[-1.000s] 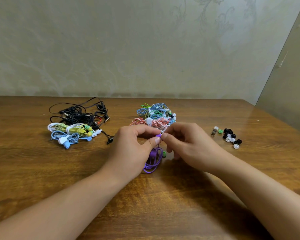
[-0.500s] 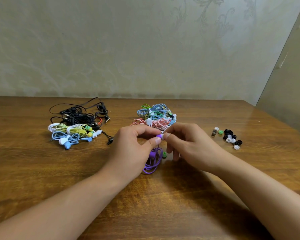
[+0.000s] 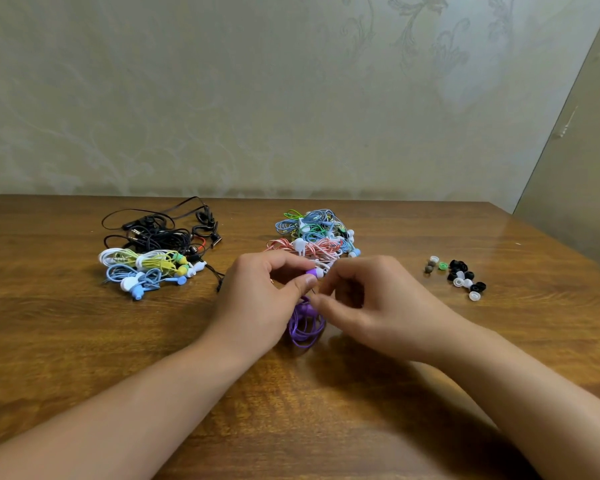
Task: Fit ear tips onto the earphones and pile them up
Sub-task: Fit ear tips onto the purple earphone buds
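Purple earbud [image 3: 313, 273] sits pinched between the thumb and forefinger of the left hand [image 3: 260, 303], raised just above the bench [image 3: 84, 341] at mid-scene. Its long axis lies roughly sideways, and its pale tip end points right toward the right hand [image 3: 374, 306]. That hand's fingers are curled in beside the tip; whether they grip anything is blurred. The purple cord [image 3: 305, 323] hangs coiled below, between both hands. Loose ear tips [image 3: 459, 275] lie well apart to the right.
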